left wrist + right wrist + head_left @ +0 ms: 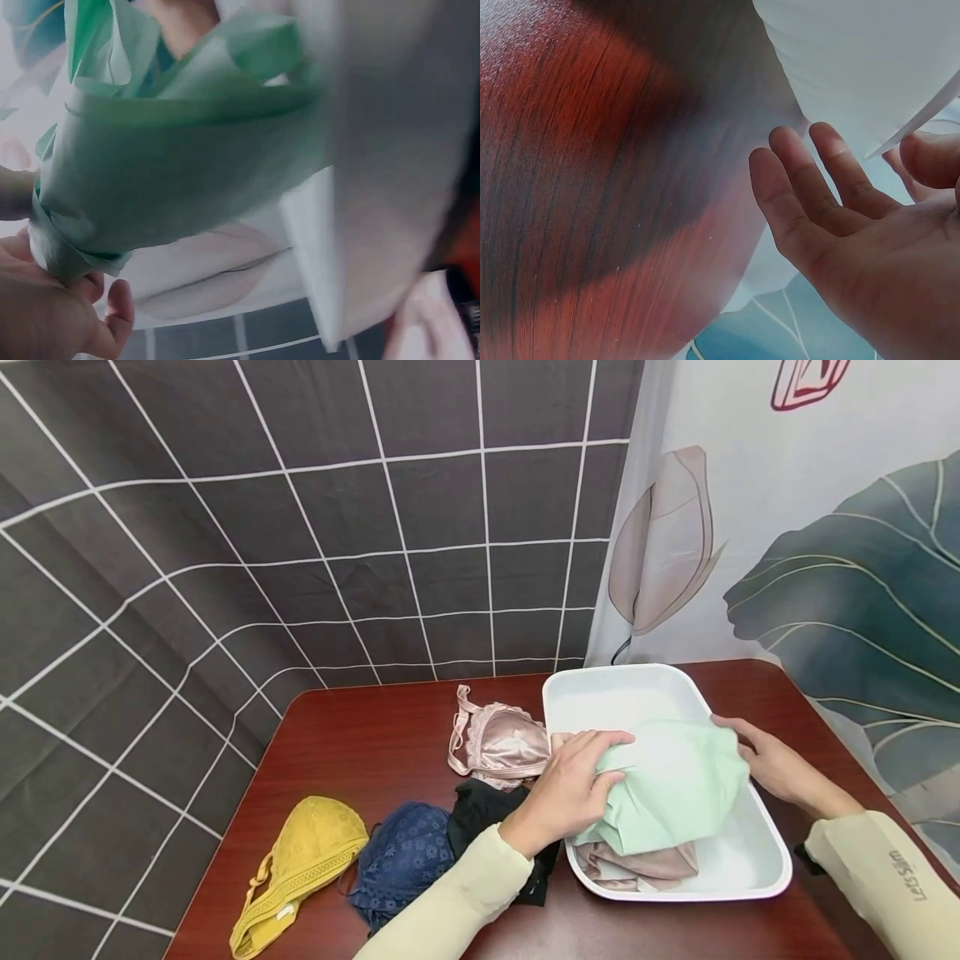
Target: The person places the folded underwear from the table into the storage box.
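A white plastic basin [750,868] stands on the right side of the table. Above it hangs a thin mint-green garment [675,785], loosely folded, its exact kind unclear. My left hand [573,789] pinches the garment's left edge between thumb and fingers. In the left wrist view the garment [180,172] droops from that hand [52,307]. My right hand [772,764] is at the basin's right rim, close to the garment's right edge. The right wrist view shows its fingers [840,176] loosely extended outside the basin wall. A dusty-pink garment [645,864] lies partly covered in the basin.
Left of the basin lie a pink satin bra [510,739], a black garment [480,814], a navy lace bra [408,860] and a yellow bra [315,852] on the reddish-brown table [360,743]. Behind hangs a dark grid-patterned curtain [435,510]; a leaf-printed one [847,585] is at the right.
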A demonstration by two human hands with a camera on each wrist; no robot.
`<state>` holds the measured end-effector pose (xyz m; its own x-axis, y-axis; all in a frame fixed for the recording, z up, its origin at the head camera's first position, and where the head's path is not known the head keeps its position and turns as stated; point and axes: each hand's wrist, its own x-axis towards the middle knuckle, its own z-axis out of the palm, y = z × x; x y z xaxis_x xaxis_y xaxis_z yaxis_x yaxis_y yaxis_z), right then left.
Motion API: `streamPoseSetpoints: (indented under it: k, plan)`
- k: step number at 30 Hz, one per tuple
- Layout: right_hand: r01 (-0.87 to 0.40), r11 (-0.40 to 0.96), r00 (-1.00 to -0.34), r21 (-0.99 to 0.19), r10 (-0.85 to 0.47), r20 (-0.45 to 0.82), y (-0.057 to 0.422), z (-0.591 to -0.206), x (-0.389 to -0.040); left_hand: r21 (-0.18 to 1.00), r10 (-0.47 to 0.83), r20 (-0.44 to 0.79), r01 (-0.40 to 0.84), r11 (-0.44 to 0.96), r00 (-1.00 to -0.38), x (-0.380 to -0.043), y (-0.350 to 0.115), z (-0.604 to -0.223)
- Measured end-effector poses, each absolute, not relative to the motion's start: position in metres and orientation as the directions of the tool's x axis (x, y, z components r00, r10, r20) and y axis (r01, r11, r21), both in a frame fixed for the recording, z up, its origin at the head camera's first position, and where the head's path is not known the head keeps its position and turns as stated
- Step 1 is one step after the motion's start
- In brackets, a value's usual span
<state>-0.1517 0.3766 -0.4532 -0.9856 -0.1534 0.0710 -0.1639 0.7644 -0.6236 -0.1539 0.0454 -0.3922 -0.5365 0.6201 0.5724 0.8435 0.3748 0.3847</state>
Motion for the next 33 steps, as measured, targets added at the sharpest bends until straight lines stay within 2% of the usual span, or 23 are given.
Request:
streamPoseSetpoints:
  k: [1, 3, 13, 18, 26, 33]
  plan:
    - [-0.093, 0.773, -0.992, -0.628, -0.124, -0.007, 0.375, -0.450, -0.152, 0.377, 0.631, 0.544, 0.833, 0.405, -0.553, -0.154, 0.046, -0.397]
    - [-0.031, 0.771, -0.991, -0.636, -0.105, -0.080, 0.373, -0.447, -0.152, 0.357, 0.646, 0.492, 0.813, 0.461, -0.583, -0.155, 0.047, -0.406]
    - [0.021, 0.764, -0.990, -0.644, -0.072, -0.118, 0.372, -0.447, -0.151, 0.321, 0.678, 0.289, 0.736, 0.596, -0.676, -0.153, 0.050, -0.425]
    - [0.021, 0.769, -0.990, -0.639, -0.075, -0.122, 0.371, -0.446, -0.151, 0.286, 0.690, 0.222, 0.722, 0.630, -0.689, -0.151, 0.054, -0.429]
    - [0.028, 0.763, -0.989, -0.646, -0.072, -0.128, 0.371, -0.447, -0.151, 0.154, 0.722, 0.147, 0.737, 0.658, -0.676, -0.145, 0.060, -0.439]
    - [0.039, 0.757, -0.988, -0.652, -0.066, -0.137, 0.370, -0.448, -0.151, 0.158, 0.723, 0.124, 0.733, 0.662, -0.680, -0.145, 0.060, -0.441]
